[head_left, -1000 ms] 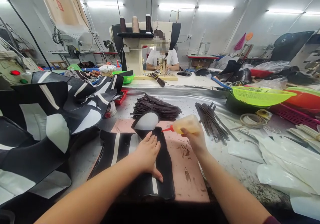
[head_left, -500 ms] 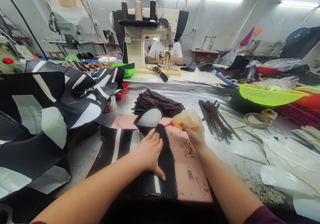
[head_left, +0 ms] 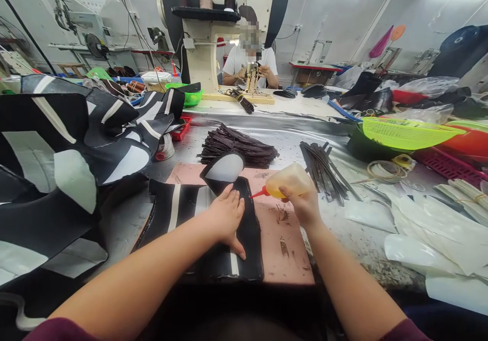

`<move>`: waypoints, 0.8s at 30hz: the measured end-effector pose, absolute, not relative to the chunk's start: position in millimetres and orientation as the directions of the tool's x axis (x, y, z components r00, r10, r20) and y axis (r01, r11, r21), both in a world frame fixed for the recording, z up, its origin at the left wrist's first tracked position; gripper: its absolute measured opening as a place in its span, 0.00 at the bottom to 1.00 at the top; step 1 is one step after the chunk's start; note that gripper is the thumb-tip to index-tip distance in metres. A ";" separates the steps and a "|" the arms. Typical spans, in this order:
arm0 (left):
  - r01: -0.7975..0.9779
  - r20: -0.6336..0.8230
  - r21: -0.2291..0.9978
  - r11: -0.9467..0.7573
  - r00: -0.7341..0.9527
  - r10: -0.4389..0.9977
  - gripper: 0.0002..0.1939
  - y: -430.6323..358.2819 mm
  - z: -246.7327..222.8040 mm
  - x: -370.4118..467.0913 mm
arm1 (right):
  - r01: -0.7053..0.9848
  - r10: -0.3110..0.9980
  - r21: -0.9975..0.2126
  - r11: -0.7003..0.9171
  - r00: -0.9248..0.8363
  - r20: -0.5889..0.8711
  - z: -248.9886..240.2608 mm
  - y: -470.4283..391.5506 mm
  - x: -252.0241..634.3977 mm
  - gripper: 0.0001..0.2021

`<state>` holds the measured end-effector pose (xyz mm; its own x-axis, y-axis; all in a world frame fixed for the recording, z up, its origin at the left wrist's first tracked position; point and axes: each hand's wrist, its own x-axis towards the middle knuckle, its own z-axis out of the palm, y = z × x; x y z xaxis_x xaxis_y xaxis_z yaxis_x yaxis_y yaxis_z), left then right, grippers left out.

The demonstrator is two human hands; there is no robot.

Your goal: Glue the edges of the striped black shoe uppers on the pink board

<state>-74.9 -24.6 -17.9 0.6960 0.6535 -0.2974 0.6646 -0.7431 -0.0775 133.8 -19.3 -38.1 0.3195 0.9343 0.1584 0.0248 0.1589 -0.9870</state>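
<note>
My left hand (head_left: pixel 226 219) lies flat, fingers spread, on a black sheet piece (head_left: pixel 249 239) with pale strips across it. The piece rests on a pink board (head_left: pixel 284 229), and a flap with a whitish rounded patch (head_left: pixel 226 168) rises at its far end. In my right hand (head_left: pixel 308 204) is a translucent squeeze bottle (head_left: pixel 288 178) of yellowish liquid, tipped on its side. Its red nozzle tip points left, at or just over the right edge of the black piece; contact is hard to make out.
Beyond the board lies a bundle of dark strips (head_left: pixel 236 147), with more strips (head_left: pixel 328 171) to the right. Black pieces with white patches (head_left: pixel 68 178) are heaped at left. White sheets (head_left: pixel 438 234) and a yellow-green basket (head_left: pixel 412 132) are on the right. A person (head_left: pixel 249 61) sits behind a sewing machine (head_left: pixel 200 51).
The nozzle tip has moved nearer to me along the black piece's right edge, the bottle still in my right hand. My left hand stays on the piece. The view has shifted slightly.
</note>
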 end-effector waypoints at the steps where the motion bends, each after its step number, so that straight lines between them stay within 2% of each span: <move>1: 0.667 -0.318 -0.086 -0.740 0.685 0.655 0.60 -24.8 -16.4 -73.9 | 0.023 0.942 -0.988 0.151 0.301 0.151 -37.5 -21.9 135.1 0.30; 7: 0.700 -0.328 -0.058 -0.712 0.660 0.676 0.61 -24.1 -14.1 -69.5 | 0.048 0.956 -0.990 0.136 0.255 0.144 -34.1 -43.0 143.6 0.25; 12: 0.694 -0.336 -0.076 -0.716 0.659 0.673 0.61 -23.1 -17.2 -69.1 | 0.003 0.968 -0.994 0.110 0.227 0.108 -42.6 -57.2 149.6 0.24; 17: 0.692 -0.367 -0.126 -0.711 0.634 0.681 0.63 -25.5 -12.2 -64.6 | -0.074 0.951 -0.988 0.134 0.289 0.107 -49.6 -70.6 153.9 0.21; 21: 0.686 -0.424 -0.167 -0.708 0.598 0.680 0.64 -26.5 -7.3 -61.4 | -0.090 0.961 -0.990 0.110 0.263 0.083 -50.6 -78.7 150.7 0.21; 24: 0.690 -0.400 -0.157 -0.706 0.609 0.685 0.63 -26.6 -7.5 -61.6 | -0.093 0.949 -0.988 0.123 0.303 0.090 -51.5 -82.3 148.6 0.21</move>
